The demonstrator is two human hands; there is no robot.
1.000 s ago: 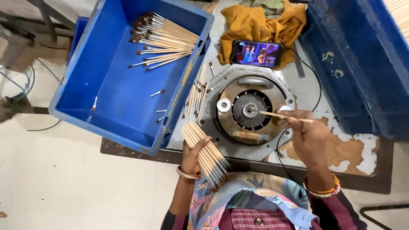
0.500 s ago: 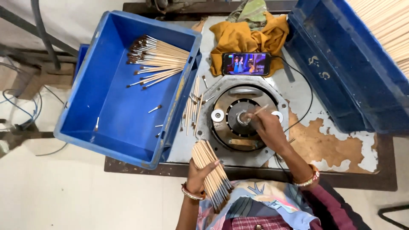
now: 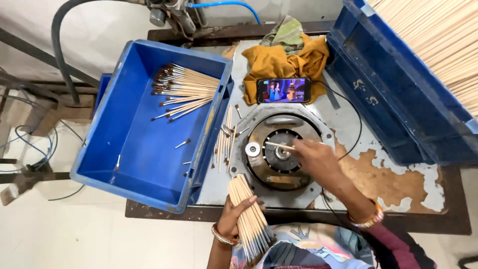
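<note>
My left hand (image 3: 234, 214) grips a bundle of thin wooden sticks (image 3: 248, 214) near the table's front edge, fanned toward my lap. Over the round metal machine (image 3: 281, 152), my right hand (image 3: 318, 159) pinches a single stick (image 3: 279, 145) that points left across the dark centre disc. A few loose sticks (image 3: 225, 142) lie on the table between the machine and the blue crate (image 3: 144, 164). In the crate's far part lies a pile of dark-tipped sticks (image 3: 184, 89).
A phone (image 3: 284, 90) with a lit screen rests on a mustard cloth (image 3: 279, 62) behind the machine. A second blue crate (image 3: 398, 99) full of plain sticks stands at the right. Hoses and a metal fitting (image 3: 169, 15) sit at the table's back.
My right hand has moved left over the machine's centre with the single stick, now pointing left. The view has shifted back a little. The left hand keeps its bundle.
</note>
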